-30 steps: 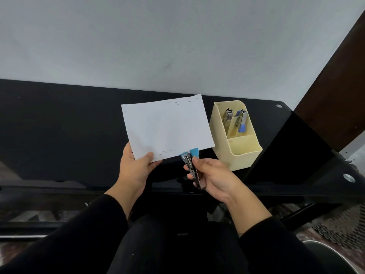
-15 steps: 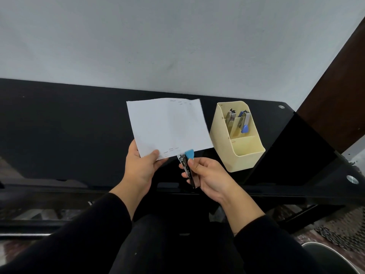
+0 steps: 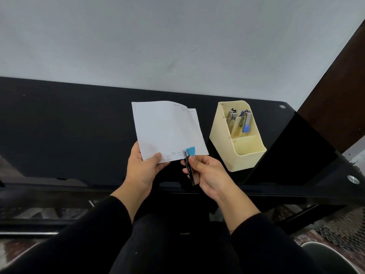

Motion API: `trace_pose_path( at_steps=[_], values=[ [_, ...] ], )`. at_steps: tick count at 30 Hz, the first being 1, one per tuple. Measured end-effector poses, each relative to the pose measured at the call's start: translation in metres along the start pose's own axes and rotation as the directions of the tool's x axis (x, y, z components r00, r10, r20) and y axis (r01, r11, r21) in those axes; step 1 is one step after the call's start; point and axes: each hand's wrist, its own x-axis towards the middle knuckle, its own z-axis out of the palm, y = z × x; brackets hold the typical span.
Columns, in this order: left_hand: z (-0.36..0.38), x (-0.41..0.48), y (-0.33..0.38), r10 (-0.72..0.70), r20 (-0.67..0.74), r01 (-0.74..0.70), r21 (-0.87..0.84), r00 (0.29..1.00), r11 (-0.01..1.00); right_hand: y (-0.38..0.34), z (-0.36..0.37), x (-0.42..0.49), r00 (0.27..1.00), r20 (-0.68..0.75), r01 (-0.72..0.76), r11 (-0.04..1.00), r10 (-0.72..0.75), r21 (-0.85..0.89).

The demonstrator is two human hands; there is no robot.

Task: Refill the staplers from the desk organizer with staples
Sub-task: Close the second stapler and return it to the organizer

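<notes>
My right hand (image 3: 207, 173) grips a small metal stapler with a light-blue tip (image 3: 190, 159), whose jaws sit over the near edge of a white sheet of paper (image 3: 167, 131). My left hand (image 3: 143, 169) pinches the sheet's near-left corner. Several staples show in a row along that near edge. To the right stands a cream desk organizer (image 3: 239, 155) on the black desk (image 3: 69, 125). Its back compartments hold two more staplers, a plain metal one (image 3: 232, 119) and one with a blue tip (image 3: 245, 123).
A white wall rises behind the desk. A dark brown panel (image 3: 339, 91) stands at the right. Round metal fittings (image 3: 353, 179) mark the desk's right corner. A round metal bin rim (image 3: 331, 258) shows at the floor, bottom right.
The paper has turned clockwise and its far edge now curls up. The stapler has moved left along the near edge, from just off the paper to biting it.
</notes>
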Motion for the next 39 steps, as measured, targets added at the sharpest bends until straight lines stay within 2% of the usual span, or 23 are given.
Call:
trace_pose_path(
  at_steps=[8,16,27,35,39],
  values=[
    [-0.0012,0.0008,-0.0015,-0.004,0.002,0.004,0.005,1.0,1.0,-0.0015,0.0033,-0.0012,0.999,-0.003,-0.045,0.99,0.046,0.137],
    [-0.0026,0.0011,-0.0018,-0.005,-0.006,0.005,0.007,1.0,1.0,-0.0019,0.0018,-0.0008,0.995,0.013,-0.104,0.983,0.104,0.152],
    [-0.0025,0.0003,0.0007,0.009,0.009,-0.01,0.017,1.0,1.0,-0.001,0.0009,0.0005,0.995,0.012,-0.104,0.989,0.103,0.106],
    [0.0011,-0.0041,0.0009,0.002,0.024,-0.003,0.013,1.0,1.0,-0.0005,0.005,0.0049,0.987,-0.102,-0.12,0.99,0.126,0.067],
    [0.0016,-0.0046,0.0018,-0.019,0.038,0.018,0.009,0.999,1.0,0.0011,0.0052,0.0056,0.988,-0.107,-0.103,0.991,0.112,0.086]
  ],
)
